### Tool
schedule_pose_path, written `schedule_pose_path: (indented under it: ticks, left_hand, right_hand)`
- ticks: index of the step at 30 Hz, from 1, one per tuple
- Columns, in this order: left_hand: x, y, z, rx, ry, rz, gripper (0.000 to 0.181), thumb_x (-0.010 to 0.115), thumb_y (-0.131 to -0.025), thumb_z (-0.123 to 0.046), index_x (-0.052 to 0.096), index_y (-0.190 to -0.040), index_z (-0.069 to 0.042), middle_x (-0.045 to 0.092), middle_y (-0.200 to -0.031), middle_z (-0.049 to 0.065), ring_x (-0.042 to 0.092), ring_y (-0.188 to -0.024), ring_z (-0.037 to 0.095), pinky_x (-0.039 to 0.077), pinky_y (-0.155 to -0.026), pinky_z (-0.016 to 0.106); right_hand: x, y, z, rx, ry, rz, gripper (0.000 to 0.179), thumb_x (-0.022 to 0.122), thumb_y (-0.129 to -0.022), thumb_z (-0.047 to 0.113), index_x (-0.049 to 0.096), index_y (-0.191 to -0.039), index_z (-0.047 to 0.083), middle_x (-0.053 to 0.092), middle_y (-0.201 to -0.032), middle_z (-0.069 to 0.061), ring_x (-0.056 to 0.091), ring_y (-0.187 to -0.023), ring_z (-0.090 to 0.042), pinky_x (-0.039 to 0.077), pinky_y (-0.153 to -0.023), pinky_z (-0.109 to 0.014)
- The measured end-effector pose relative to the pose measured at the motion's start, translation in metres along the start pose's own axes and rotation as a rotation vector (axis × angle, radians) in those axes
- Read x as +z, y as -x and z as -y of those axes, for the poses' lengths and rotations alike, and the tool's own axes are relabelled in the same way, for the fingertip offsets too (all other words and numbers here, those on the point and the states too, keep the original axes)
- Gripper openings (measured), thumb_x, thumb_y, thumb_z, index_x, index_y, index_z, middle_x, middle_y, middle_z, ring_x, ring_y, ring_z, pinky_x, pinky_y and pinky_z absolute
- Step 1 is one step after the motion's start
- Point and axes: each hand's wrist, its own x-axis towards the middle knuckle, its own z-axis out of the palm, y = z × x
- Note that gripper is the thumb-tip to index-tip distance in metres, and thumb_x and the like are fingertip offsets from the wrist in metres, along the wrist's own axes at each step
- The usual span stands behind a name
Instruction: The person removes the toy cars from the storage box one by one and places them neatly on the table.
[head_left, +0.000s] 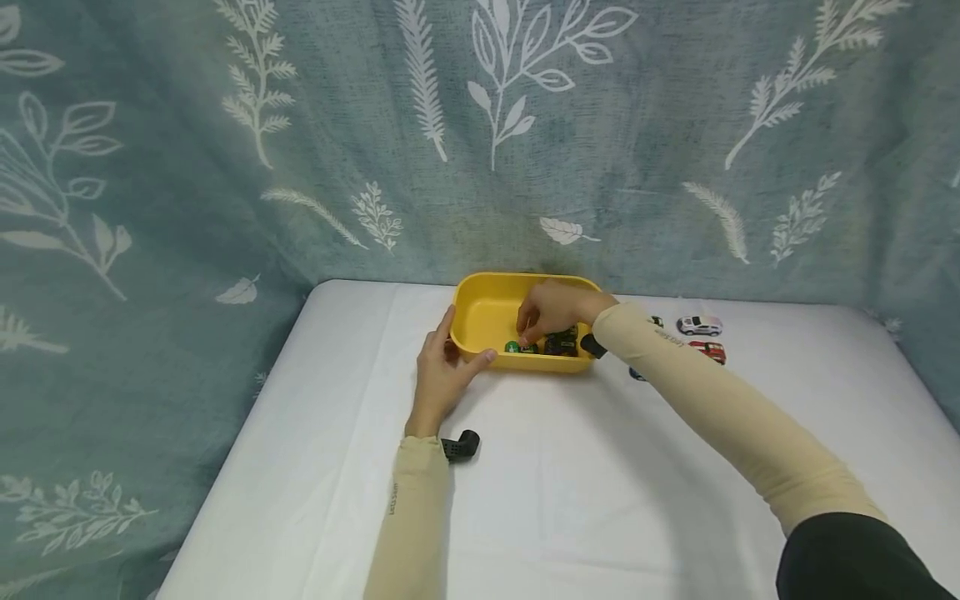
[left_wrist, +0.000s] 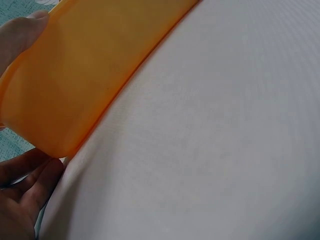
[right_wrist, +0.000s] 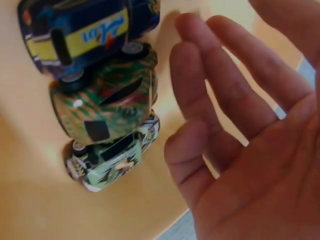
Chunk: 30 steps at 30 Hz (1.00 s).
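Observation:
My left hand [head_left: 438,371] grips the near left corner of a yellow plastic bin [head_left: 480,364], thumb along the front rim and fingers round its side. In the left wrist view the thumb [left_wrist: 25,32] lies on the bin's wall. Inside the bin hovers my right hand [right_wrist: 245,95], fingers loosely bent and holding nothing. Beside its fingertips stand toy cars in a row: a dark blue one with a yellow band [right_wrist: 95,32], a camouflage-patterned one [right_wrist: 107,100] and a pale green one [right_wrist: 115,160]. A gap shows between fingers and cars.
Outside the bin on the right lie a white toy car [head_left: 699,325] and a red toy car [head_left: 708,351]. Others there are partly hidden by my right sleeve [head_left: 697,400]. The white-covered table [head_left: 540,500] meets a leaf-patterned curtain [head_left: 637,200] behind the bin.

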Motion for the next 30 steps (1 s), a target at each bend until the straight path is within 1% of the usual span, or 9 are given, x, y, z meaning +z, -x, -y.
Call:
schedule_pose_path:
  ticks: [2, 5, 9, 12, 16, 20, 24, 27, 30]
  left_hand:
    - [0.001, 0.000, 0.000, 0.002, 0.002, 0.001, 0.102, 0.090, -0.085, -0.047, 0.034, -0.168, -0.029, 0.059, -0.121, 0.013, 0.055, -0.101, 0.025, 0.048, -0.088, 0.033]
    - [0.001, 0.000, -0.001, 0.007, 0.004, 0.001, 0.101, 0.089, -0.085, -0.046, 0.033, -0.168, -0.029, 0.059, -0.120, 0.014, 0.054, -0.101, 0.025, 0.048, -0.089, 0.034]
    - [0.002, -0.001, 0.000, 0.010, -0.003, -0.001, 0.101, 0.089, -0.086, -0.046, 0.033, -0.168, -0.029, 0.059, -0.122, 0.014, 0.054, -0.101, 0.023, 0.049, -0.090, 0.035]
    - [0.001, -0.001, 0.001, 0.007, -0.015, -0.002, 0.100, 0.089, -0.086, -0.046, 0.033, -0.168, -0.030, 0.059, -0.122, 0.013, 0.054, -0.101, 0.023, 0.049, -0.091, 0.035]
    - [0.000, -0.001, 0.002, 0.004, -0.028, -0.007, 0.101, 0.090, -0.085, -0.044, 0.034, -0.168, -0.029, 0.059, -0.120, 0.012, 0.055, -0.101, 0.024, 0.050, -0.091, 0.035]
    - [0.000, -0.001, 0.002, 0.003, -0.026, -0.003, 0.101, 0.089, -0.085, -0.045, 0.034, -0.168, -0.028, 0.060, -0.121, 0.013, 0.055, -0.101, 0.024, 0.050, -0.091, 0.035]
    - [-0.001, -0.002, 0.002, 0.016, -0.026, -0.007, 0.100, 0.089, -0.085, -0.045, 0.035, -0.168, -0.028, 0.060, -0.119, 0.014, 0.055, -0.100, 0.025, 0.050, -0.090, 0.035]
    - [-0.001, -0.002, 0.001, 0.028, -0.025, -0.012, 0.100, 0.090, -0.085, -0.045, 0.035, -0.167, -0.027, 0.060, -0.117, 0.012, 0.055, -0.099, 0.025, 0.049, -0.089, 0.035]
    - [-0.001, -0.001, 0.002, 0.027, -0.025, -0.012, 0.100, 0.090, -0.085, -0.045, 0.035, -0.167, -0.027, 0.060, -0.117, 0.012, 0.055, -0.100, 0.026, 0.049, -0.089, 0.035]
  right_hand:
    - [0.002, -0.001, 0.003, 0.013, 0.020, 0.026, 0.030, 0.079, -0.098, 0.033, 0.081, -0.119, 0.012, 0.080, -0.117, -0.005, 0.075, -0.107, -0.022, 0.061, -0.097, -0.043]
    - [0.004, -0.001, 0.006, 0.018, 0.051, 0.044, 0.029, 0.078, -0.098, 0.036, 0.082, -0.117, 0.014, 0.080, -0.115, -0.003, 0.074, -0.106, -0.020, 0.060, -0.097, -0.043]
    - [0.003, -0.001, 0.010, 0.029, 0.049, 0.060, 0.025, 0.076, -0.100, 0.036, 0.083, -0.113, 0.016, 0.081, -0.109, -0.001, 0.075, -0.099, -0.017, 0.061, -0.096, -0.043]
    - [0.003, -0.003, 0.012, 0.035, 0.039, 0.071, 0.023, 0.076, -0.100, 0.035, 0.084, -0.112, 0.016, 0.081, -0.108, 0.000, 0.075, -0.098, -0.016, 0.061, -0.096, -0.043]
    - [0.004, -0.004, 0.014, 0.043, 0.017, 0.072, 0.022, 0.080, -0.097, 0.028, 0.084, -0.114, 0.015, 0.081, -0.111, -0.002, 0.075, -0.101, -0.018, 0.062, -0.095, -0.041]
    - [0.005, -0.005, 0.015, 0.044, 0.008, 0.072, 0.021, 0.082, -0.094, 0.023, 0.083, -0.113, 0.014, 0.081, -0.108, -0.002, 0.075, -0.097, -0.017, 0.062, -0.091, -0.039]
    - [0.005, -0.006, 0.018, 0.039, 0.029, 0.061, 0.020, 0.084, -0.092, 0.023, 0.084, -0.110, 0.014, 0.081, -0.103, -0.001, 0.074, -0.094, -0.016, 0.062, -0.089, -0.037]
    - [0.006, -0.006, 0.019, 0.036, 0.044, 0.052, 0.019, 0.084, -0.092, 0.023, 0.084, -0.108, 0.014, 0.081, -0.101, -0.001, 0.074, -0.093, -0.016, 0.062, -0.088, -0.037]
    - [0.008, -0.007, 0.020, 0.038, 0.061, 0.048, 0.017, 0.084, -0.092, 0.022, 0.084, -0.107, 0.014, 0.081, -0.101, -0.001, 0.074, -0.092, -0.016, 0.062, -0.087, -0.037]
